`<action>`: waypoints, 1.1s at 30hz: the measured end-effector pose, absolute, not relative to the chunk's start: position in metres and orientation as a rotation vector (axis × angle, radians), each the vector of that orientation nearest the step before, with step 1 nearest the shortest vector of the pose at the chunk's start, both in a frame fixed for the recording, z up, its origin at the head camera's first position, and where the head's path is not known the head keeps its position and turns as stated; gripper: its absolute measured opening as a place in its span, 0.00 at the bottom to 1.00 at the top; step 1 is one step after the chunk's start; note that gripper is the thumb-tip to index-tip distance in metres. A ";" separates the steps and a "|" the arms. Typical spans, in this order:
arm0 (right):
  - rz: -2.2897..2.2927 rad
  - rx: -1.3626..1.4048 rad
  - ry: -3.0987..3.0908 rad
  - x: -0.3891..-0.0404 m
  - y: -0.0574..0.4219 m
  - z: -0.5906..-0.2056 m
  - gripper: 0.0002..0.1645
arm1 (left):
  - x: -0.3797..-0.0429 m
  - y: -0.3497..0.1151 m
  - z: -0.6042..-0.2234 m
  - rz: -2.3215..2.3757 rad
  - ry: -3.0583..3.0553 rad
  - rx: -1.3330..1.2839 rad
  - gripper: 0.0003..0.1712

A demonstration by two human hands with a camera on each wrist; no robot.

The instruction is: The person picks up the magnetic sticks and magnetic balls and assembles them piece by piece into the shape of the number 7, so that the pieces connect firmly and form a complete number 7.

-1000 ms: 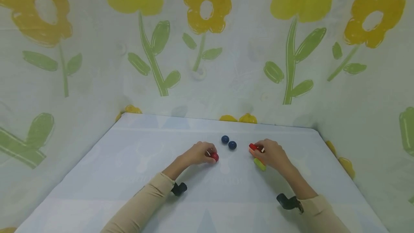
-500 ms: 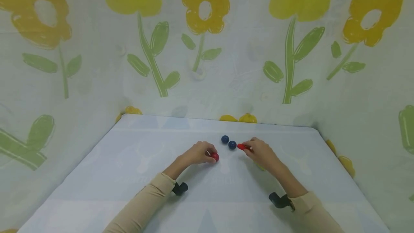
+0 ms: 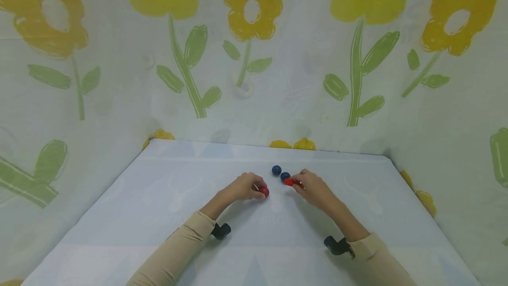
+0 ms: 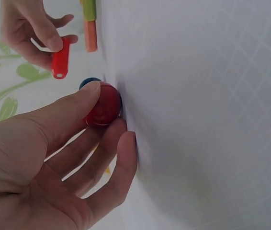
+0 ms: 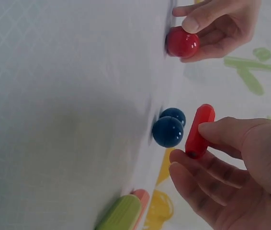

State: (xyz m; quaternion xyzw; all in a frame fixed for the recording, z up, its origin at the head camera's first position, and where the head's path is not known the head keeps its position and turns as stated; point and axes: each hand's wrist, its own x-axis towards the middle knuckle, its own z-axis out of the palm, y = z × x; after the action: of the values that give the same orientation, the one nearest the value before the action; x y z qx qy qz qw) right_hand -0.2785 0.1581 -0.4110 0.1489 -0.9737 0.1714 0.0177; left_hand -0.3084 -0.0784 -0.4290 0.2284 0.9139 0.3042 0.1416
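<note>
My left hand (image 3: 247, 186) pinches a glossy red ball (image 3: 263, 192) between thumb and fingers, low at the white tabletop. In the left wrist view, the thumb lies over the ball's (image 4: 107, 108) near side. My right hand (image 3: 313, 190) pinches a short red stick (image 5: 200, 132), which has a small hole in its end, between thumb and fingers. It is held in the air, and in the head view its tip overlaps the nearer of two dark blue balls (image 3: 276, 170). That nearer blue ball (image 5: 167, 132) sits close beside the other on the table.
A green stick (image 5: 122, 213) and an orange stick (image 5: 142, 196) lie together on the table, hidden behind the right arm in the head view. The white table (image 3: 178, 233) meets flower-printed curtains (image 3: 297, 78) at its back and sides.
My right hand has lifted the red stick away from the green and orange sticks and carried it left toward the blue balls. The left hand stays in place with the red ball.
</note>
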 end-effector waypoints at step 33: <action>0.469 0.698 -2.982 -0.280 0.139 -0.431 0.12 | -0.309 -0.080 -0.430 0.939 2.608 0.698 0.17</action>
State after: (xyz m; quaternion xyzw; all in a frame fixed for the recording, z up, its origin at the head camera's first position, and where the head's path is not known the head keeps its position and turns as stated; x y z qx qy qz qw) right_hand -0.2800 0.1386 -0.4311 0.2253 -0.9622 0.1514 0.0217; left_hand -0.3093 -0.0801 -0.4303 0.2417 0.9033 0.3250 0.1411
